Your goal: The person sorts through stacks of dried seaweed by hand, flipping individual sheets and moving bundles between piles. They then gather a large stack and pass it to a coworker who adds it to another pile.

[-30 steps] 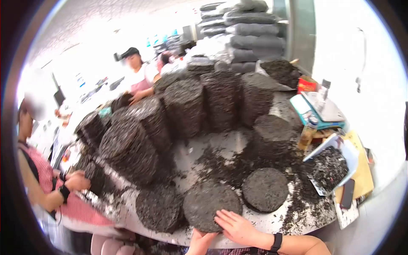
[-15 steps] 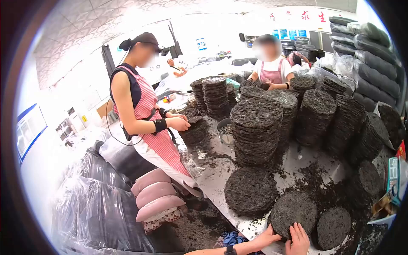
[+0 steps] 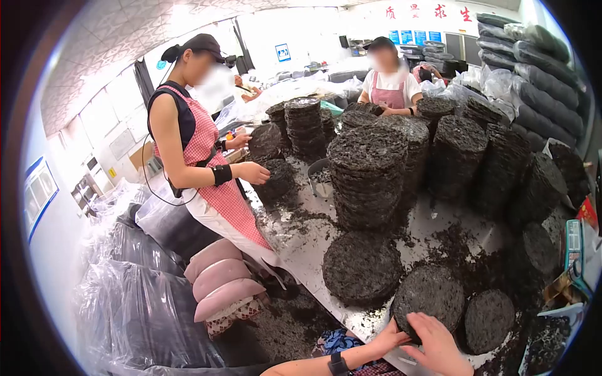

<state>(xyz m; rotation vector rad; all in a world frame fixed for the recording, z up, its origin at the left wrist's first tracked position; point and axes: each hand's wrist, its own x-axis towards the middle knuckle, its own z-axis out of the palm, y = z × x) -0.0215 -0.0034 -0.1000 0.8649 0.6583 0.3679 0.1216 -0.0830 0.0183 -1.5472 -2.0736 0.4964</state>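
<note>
In front of me a dark, rough dried seaweed round (image 3: 433,294) lies at the near edge of the metal table. My left hand (image 3: 385,338) holds its near left rim, fingers drawn together, a dark band on the wrist. My right hand (image 3: 433,341) rests on the near part of the round, fingers stretched out and thumb towards the left hand. Another seaweed round (image 3: 489,321) lies just right of it, and a thicker pile of seaweed rounds (image 3: 362,268) sits to the upper left.
Tall seaweed stacks (image 3: 367,182) stand across the table (image 3: 301,244), with dark crumbs (image 3: 458,244) scattered between. A co-worker in a checked apron (image 3: 207,150) handles rounds at the left; another person (image 3: 389,88) works behind. Bags (image 3: 574,250) lie at right, pink cushions (image 3: 219,276) below left.
My right hand has shifted left and turned, its fingers now pointing towards the left hand. The left co-worker has raised a round off the pile. The whole view has shifted slightly.
</note>
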